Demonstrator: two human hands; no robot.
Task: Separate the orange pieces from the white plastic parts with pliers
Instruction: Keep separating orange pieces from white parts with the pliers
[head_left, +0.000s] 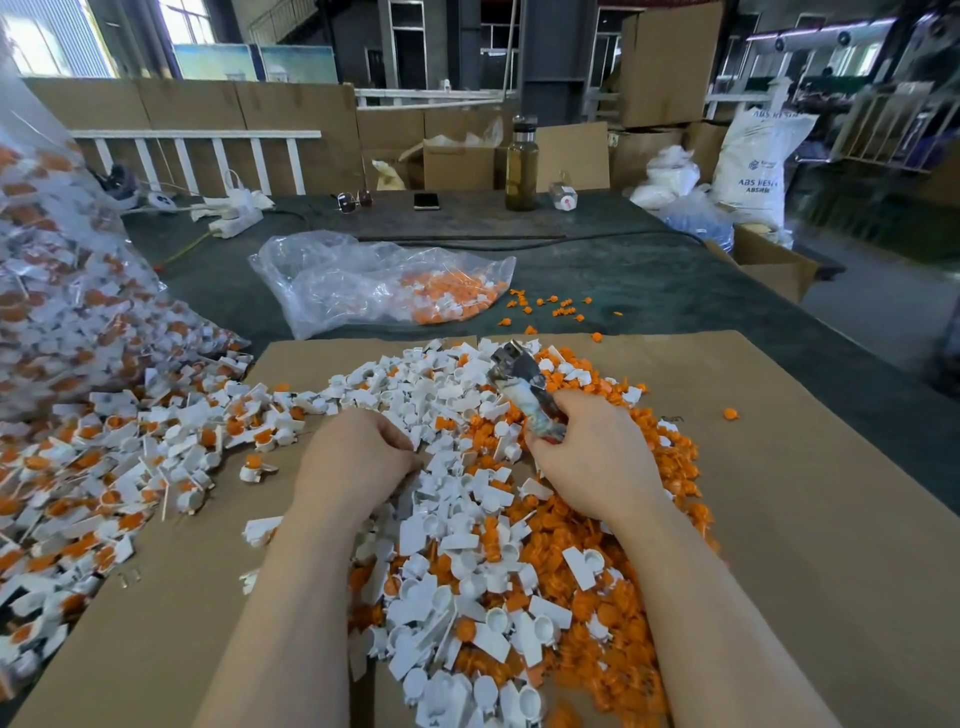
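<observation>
My right hand (592, 462) grips the wrapped handles of the pliers (519, 379), whose metal jaws point up and away over the pile. My left hand (358, 457) lies knuckles up on the heap with its fingers curled into the white plastic parts (452, 395); what they hold is hidden. Loose orange pieces (639, 613) lie heaped on the right of the cardboard sheet (779, 519), mixed with emptied white parts. On the left lies a spread of white parts with orange pieces still in them (104, 467).
A big clear bag of unsorted parts (62, 291) leans at the left. A flatter plastic bag (374, 286) lies beyond the cardboard with scattered orange bits beside it. A bottle (521, 166), phone, sunglasses and power strip stand at the table's far side.
</observation>
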